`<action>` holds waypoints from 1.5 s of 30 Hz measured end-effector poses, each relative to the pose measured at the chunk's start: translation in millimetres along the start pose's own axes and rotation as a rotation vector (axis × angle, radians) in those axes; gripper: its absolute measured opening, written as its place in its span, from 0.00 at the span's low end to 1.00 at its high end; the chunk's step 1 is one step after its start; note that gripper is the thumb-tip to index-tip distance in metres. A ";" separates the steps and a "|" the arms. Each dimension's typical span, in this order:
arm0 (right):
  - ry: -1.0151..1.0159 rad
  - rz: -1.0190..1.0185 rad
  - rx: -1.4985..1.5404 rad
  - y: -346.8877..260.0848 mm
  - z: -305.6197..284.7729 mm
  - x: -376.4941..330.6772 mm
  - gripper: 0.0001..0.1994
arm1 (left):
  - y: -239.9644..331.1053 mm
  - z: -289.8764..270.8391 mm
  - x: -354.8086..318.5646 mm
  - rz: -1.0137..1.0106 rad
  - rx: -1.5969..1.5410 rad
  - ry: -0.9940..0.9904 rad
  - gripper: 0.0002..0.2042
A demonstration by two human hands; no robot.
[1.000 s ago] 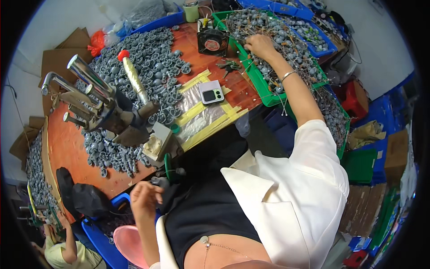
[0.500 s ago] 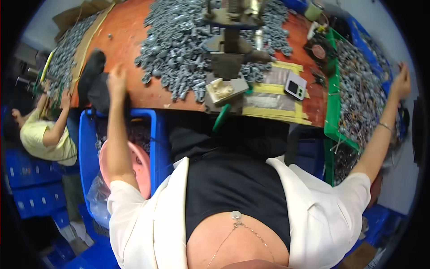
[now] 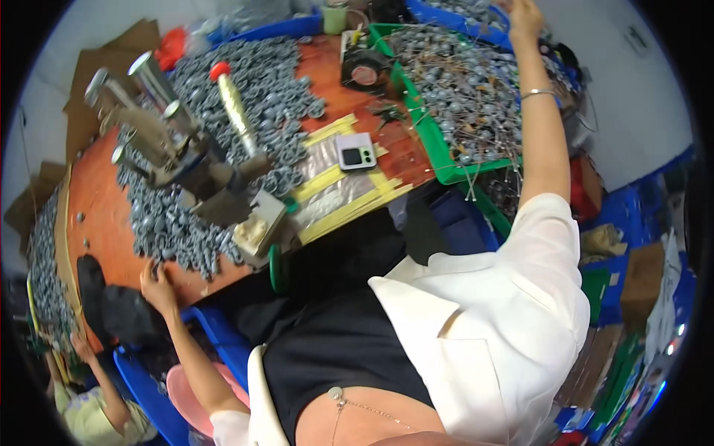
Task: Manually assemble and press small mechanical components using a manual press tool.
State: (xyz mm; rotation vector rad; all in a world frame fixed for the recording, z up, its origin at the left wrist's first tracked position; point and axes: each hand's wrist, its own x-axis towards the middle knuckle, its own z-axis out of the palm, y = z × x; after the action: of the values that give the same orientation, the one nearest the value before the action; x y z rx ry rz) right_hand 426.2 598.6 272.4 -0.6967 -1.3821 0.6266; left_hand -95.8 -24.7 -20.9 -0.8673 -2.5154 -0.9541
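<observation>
My left hand (image 3: pixel 158 288) is at the front edge of the orange table, beside a heap of grey plastic parts (image 3: pixel 167 241). Its fingers are apart, and nothing shows between them. My right hand (image 3: pixel 525 21) is raised at the upper edge, by a blue bin (image 3: pixel 476 28) of small parts. The right fingers are bunched together; whatever they may hold is too small to make out. Between my arms a metal hand press (image 3: pixel 216 186) with a red-knobbed lever (image 3: pixel 235 108) stands on the table. A pale block (image 3: pixel 253 232) sits at its front.
A green crate (image 3: pixel 450 171) full of thin-stemmed parts stands at the right. A phone (image 3: pixel 355 152) lies on taped sheeting by a small fan (image 3: pixel 366 72). Below my left arm are a blue tub (image 3: pixel 145 386) and pink basin (image 3: pixel 182 398). Another person (image 3: pixel 104 409) works far left.
My view has swung to the right, so the table appears tilted. My left hand has come to the edge of the heap with its fingers spread. My right arm reaches farther forward.
</observation>
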 end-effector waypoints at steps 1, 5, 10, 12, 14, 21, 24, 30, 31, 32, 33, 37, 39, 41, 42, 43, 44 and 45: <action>-0.061 0.101 -0.193 -6.5 -3.7 -6.1 0.11 | -1.5 0.6 1.1 -0.059 -0.048 -0.004 0.11; -0.075 0.186 -0.035 11.7 -12.1 3.4 0.10 | -8.6 4.1 -4.7 -0.473 -0.985 0.045 0.15; -0.150 0.125 0.378 -3.2 -5.4 -4.6 0.11 | 27.3 -14.1 -7.1 -0.611 -1.857 -0.244 0.12; -0.159 0.104 0.491 -5.0 10.4 -12.3 0.12 | 51.6 -3.4 -17.1 -0.573 -1.685 -0.158 0.13; -0.162 0.083 0.598 4.7 8.9 -10.8 0.13 | 85.7 12.0 -27.3 -0.519 -1.395 -0.092 0.12; -0.303 0.144 0.381 28.8 4.0 -13.9 0.12 | 195.0 35.9 -75.5 -0.246 -1.127 -0.377 0.16; -0.362 0.268 -0.115 34.8 -5.7 -13.3 0.05 | 196.0 66.6 -79.2 -0.005 -0.946 -0.253 0.13; -0.251 0.298 0.084 21.1 -16.5 -13.2 0.06 | 215.6 56.2 -67.2 0.062 -0.674 -0.378 0.10; -0.251 0.273 0.079 20.5 -18.7 -13.3 0.06 | 216.9 55.2 -66.1 0.023 -0.595 -0.442 0.10; -0.251 0.274 0.078 19.3 -19.6 -13.5 0.06 | 216.2 55.3 -65.4 0.021 -0.595 -0.444 0.10; -0.278 0.283 -0.054 17.7 -20.9 -13.8 0.06 | 214.5 55.8 -63.5 0.106 -0.635 -0.447 0.10; -0.330 0.279 -0.311 26.6 -30.5 -5.4 0.08 | 207.7 59.4 -64.5 0.303 -0.637 -0.405 0.10; -0.144 0.486 0.596 22.6 -13.4 -6.7 0.07 | 193.8 62.1 -71.8 0.314 -0.561 -0.354 0.10; -0.372 0.352 0.576 16.5 -2.7 -15.4 0.11 | 178.5 65.0 -86.2 0.205 -0.538 -0.279 0.14; -0.626 0.394 0.744 46.8 -51.4 25.1 0.07 | 185.0 67.2 -83.5 0.240 -0.510 -0.252 0.16; -0.811 0.422 0.758 28.3 -24.7 5.6 0.08 | 181.3 52.1 -84.3 0.213 -0.480 -0.207 0.18; -0.570 0.469 0.786 3.5 -16.9 -19.0 0.09 | 185.1 34.8 -79.5 0.256 -0.426 -0.118 0.18; -0.768 0.581 1.009 -8.6 -36.3 -16.5 0.11 | 181.3 28.2 -78.1 0.251 -0.297 -0.039 0.17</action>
State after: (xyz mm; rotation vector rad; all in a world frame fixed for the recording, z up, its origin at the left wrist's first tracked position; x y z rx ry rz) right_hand 460.8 577.8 266.1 0.0230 -1.2737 2.0229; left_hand 77.5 68.8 10.3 -1.2662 -2.2559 -1.2507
